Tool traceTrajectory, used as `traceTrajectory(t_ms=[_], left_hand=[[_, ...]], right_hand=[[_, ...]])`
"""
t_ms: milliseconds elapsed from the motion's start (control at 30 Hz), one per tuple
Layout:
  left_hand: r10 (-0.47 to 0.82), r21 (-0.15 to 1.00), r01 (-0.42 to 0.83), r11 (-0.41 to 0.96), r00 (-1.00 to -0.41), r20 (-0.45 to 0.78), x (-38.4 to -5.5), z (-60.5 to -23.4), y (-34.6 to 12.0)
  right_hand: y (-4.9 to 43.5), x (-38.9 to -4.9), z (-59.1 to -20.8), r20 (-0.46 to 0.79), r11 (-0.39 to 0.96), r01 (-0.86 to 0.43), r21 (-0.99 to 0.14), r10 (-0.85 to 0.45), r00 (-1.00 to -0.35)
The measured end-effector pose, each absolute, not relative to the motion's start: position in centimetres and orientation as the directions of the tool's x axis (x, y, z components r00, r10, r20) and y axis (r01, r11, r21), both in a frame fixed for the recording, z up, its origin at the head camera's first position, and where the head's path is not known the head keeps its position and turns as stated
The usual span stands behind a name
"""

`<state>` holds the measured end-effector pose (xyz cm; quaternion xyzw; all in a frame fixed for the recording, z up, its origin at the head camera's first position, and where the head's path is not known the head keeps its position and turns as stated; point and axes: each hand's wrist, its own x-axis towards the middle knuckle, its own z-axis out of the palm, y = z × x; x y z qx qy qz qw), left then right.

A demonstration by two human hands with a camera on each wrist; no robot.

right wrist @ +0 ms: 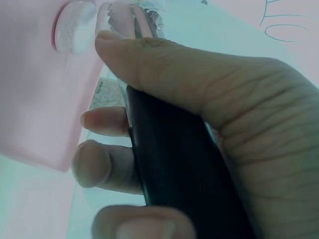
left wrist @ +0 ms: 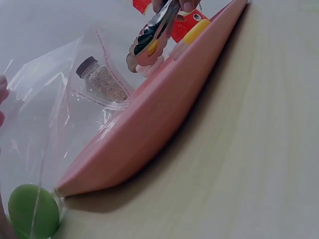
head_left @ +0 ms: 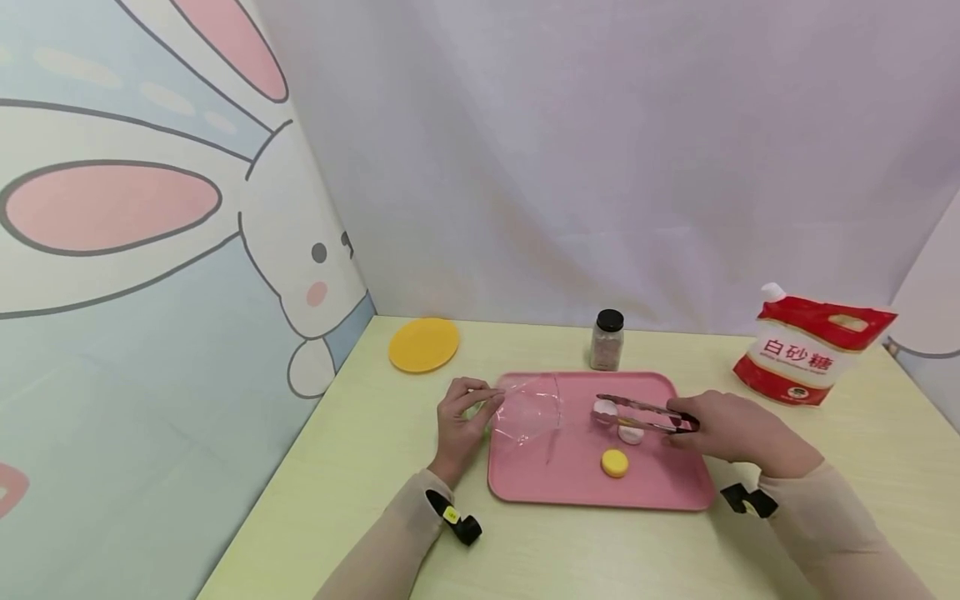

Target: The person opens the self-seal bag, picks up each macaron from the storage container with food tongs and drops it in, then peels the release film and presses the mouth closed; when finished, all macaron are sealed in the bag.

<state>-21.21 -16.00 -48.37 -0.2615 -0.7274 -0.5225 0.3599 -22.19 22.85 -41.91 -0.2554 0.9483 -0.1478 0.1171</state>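
My left hand (head_left: 461,421) pinches the edge of a clear plastic bag (head_left: 528,410), which spreads over the left side of a pink tray (head_left: 547,487). A round green macaron (left wrist: 34,211) shows through the plastic in the left wrist view, low by the tray's corner. My right hand (head_left: 731,429) grips metal tongs (head_left: 648,406) by their dark handle (right wrist: 174,159). The tongs' tips straddle a white macaron (head_left: 604,408); how firmly they hold it I cannot tell. A second white macaron (head_left: 631,434) and a yellow macaron (head_left: 615,463) lie on the tray.
Behind the tray stands a jar with a black lid (head_left: 607,340). A red and white sugar pouch (head_left: 810,354) stands at the back right. At the back left lies a yellow plate (head_left: 423,345). Fabric walls border the table's back and left.
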Motion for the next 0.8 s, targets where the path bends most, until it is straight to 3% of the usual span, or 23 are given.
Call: traceTrajectory(t_ms=[300,800], left_hand=[[0.007,0.565,0.761,0.32,-0.598,0.801,-21.2,-48.3,-16.0],[-0.011,0.58,0.751,0.315,-0.608,0.794,-21.2,-48.4,-15.9]], right_hand=[[22.9,-22.4,-41.8,-0.141,0.814,-0.457,-0.358,-0.531,-0.835],[21.0,-22.7,-41.9,-0.026,0.749,-0.555,-0.363,-0.603,-0.797]])
